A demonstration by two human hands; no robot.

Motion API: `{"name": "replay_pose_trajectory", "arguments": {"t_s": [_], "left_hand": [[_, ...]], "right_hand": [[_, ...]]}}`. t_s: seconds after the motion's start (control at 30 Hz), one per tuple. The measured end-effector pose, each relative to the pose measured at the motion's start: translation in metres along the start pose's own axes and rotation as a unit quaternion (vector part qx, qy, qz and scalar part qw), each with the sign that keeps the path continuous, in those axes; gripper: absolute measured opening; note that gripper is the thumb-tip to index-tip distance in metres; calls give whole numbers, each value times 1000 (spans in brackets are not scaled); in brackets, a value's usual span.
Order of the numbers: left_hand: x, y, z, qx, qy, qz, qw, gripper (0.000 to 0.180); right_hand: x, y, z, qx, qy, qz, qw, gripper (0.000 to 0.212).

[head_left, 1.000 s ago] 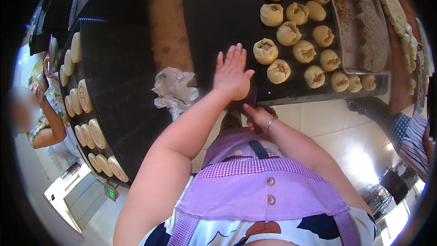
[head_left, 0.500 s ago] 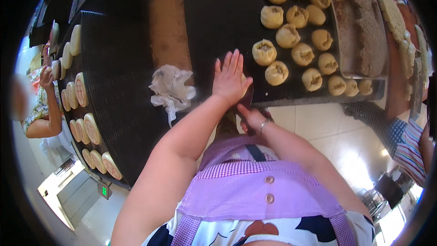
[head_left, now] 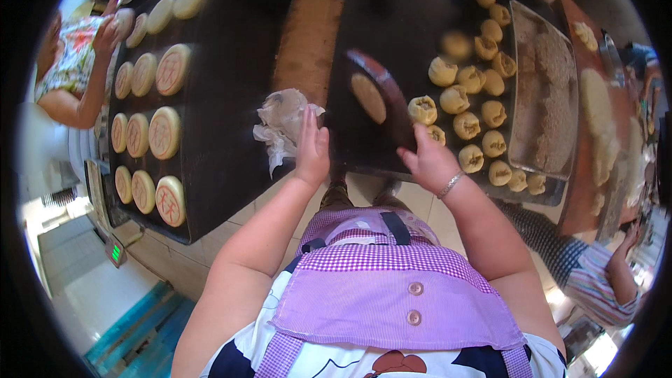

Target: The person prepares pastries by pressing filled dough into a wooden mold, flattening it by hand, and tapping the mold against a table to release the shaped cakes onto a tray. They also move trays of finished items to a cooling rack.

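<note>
My right hand (head_left: 434, 161) is closed round the lower end of a dark reddish-brown wooden mould (head_left: 395, 94), tilted on edge above the black tabletop. On the mould's left side shows a pale tan round of dough (head_left: 369, 99); blur hides how it sits there. My left hand (head_left: 313, 150) has its fingers stretched out and holds nothing. It is right beside a crumpled whitish cloth (head_left: 280, 122); whether they touch I cannot tell. Right of the mould stand several yellowish dough balls (head_left: 466, 126), many with open tops and filling showing.
Rows of flat round cakes (head_left: 164, 133) with red marks lie on a black tray at left. A tan board (head_left: 308, 42) lies beyond the cloth. A metal tray of brown filling (head_left: 542, 91) stands right of the balls. Other people (head_left: 70, 84) work at left and right.
My hands have come apart: the left lifted off the dough and moved left to the cloth, while the right raised and tilted the mould. The whole view has shifted.
</note>
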State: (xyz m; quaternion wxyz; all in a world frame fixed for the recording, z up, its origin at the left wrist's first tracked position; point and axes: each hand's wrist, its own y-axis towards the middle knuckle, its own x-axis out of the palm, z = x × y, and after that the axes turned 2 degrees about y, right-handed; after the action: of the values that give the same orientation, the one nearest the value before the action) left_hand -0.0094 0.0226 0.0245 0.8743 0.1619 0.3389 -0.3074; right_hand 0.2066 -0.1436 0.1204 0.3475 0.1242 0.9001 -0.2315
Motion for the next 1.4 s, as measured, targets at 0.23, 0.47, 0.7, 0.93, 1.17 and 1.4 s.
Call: {"name": "replay_pose_trajectory", "arguments": {"t_s": [0.23,0.47,0.7,0.93,1.17,1.4], "left_hand": [[38,-61,-14,-198,-144,-54,968,51],[60,20,17,-475,-691,16,544,74],[101,96,23,-405,-823,-41,396,88],[74,104,6,-447,-768,-59,455,66],[-64,269,86,-220,-755,64,614,35],[-247,489,67,-85,-559,146,812,38]], "right_hand": [[-8,46,22,30,-237,-86,967,31],[-58,68,-33,-2,-254,31,967,24],[-40,104,-14,48,-317,-147,936,27],[-45,100,0,148,-202,-134,959,44],[-32,86,42,239,-93,-84,963,47],[-22,93,28,272,-32,-90,957,48]]}}
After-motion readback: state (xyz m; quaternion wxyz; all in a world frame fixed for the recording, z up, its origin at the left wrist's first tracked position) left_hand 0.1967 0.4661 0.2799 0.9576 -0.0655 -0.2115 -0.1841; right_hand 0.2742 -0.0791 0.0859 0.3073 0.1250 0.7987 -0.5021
